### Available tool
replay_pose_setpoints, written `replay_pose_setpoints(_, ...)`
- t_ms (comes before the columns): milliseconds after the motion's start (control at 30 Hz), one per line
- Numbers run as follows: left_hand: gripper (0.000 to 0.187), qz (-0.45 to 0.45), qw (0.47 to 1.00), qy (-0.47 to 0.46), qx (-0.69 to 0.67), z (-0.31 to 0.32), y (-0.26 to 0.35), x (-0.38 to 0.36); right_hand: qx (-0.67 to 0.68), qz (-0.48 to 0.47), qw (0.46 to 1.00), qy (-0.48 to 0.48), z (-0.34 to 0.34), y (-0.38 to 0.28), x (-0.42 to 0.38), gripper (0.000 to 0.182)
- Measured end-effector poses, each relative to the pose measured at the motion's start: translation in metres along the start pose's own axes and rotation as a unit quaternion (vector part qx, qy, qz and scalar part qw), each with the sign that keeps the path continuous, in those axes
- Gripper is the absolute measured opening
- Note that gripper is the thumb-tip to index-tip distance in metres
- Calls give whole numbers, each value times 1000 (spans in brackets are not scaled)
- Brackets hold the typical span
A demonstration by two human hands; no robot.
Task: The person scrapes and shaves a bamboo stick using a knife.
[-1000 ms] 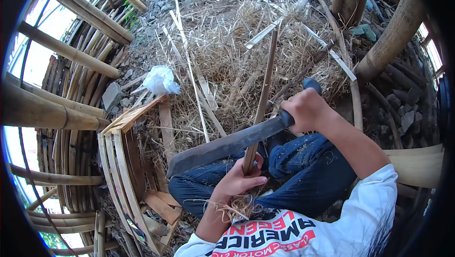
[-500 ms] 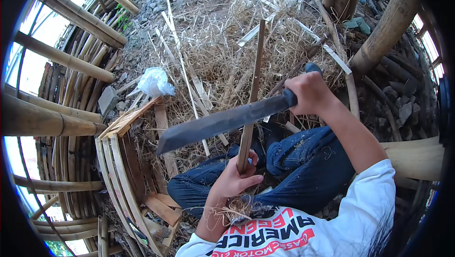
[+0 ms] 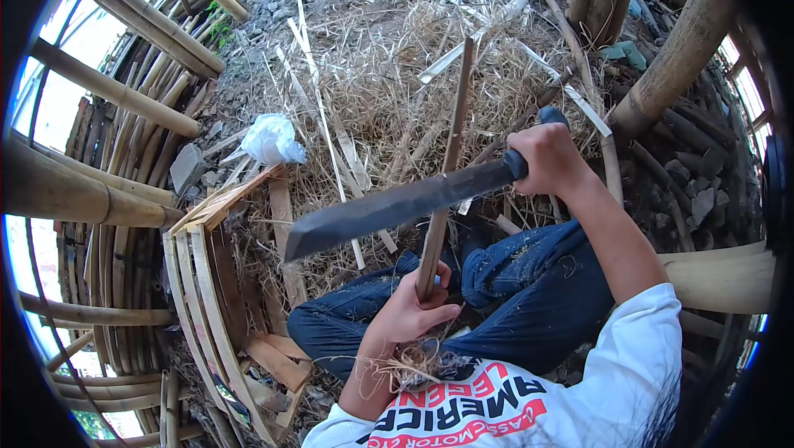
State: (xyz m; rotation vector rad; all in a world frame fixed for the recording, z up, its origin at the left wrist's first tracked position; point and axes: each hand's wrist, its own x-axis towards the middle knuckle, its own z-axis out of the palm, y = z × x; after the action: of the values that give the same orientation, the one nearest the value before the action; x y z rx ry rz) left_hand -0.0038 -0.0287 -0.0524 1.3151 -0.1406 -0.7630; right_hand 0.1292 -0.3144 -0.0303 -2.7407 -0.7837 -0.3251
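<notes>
My left hand (image 3: 411, 309) is wrapped round the lower end of a long, narrow bamboo strip (image 3: 453, 130), which points up and away from my lap. My right hand (image 3: 550, 154) grips the dark handle of a large machete (image 3: 397, 207). The broad grey blade lies across the strip above my left hand, its tip toward the left. Whether the edge cuts into the strip cannot be told. Curly shavings (image 3: 411, 365) cling near my left wrist, over the white shirt.
A slatted wooden crate (image 3: 207, 283) stands at the left, with a white plastic bag (image 3: 273, 140) beyond it. Dry shavings (image 3: 372, 92) and pale strips cover the ground ahead. Thick bamboo poles (image 3: 678, 51) rise at the right, near rocks (image 3: 703, 200).
My right hand and the machete have shifted slightly to the right. The strip's top end has tilted a little to the right; both grips are unchanged.
</notes>
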Motion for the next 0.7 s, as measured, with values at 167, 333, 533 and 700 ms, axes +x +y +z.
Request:
replay_pose_setpoints(167,37,-41,999,-5,-25,-2,-5,-18,-31,168,985,15,-15,37,-13,17)
replay_pose_setpoints(333,37,-32,994,-1,-103,-12,-20,-15,-41,149,988,29,-3,27,-12,15)
replay_pose_setpoints(533,36,-29,999,2,-27,-9,-9,-7,44,22,999,-20,2,-3,-4,18)
replay_pose_setpoints(700,36,-31,999,7,-43,-8,-21,-1,20,-62,996,-66,13,-24,-2,23)
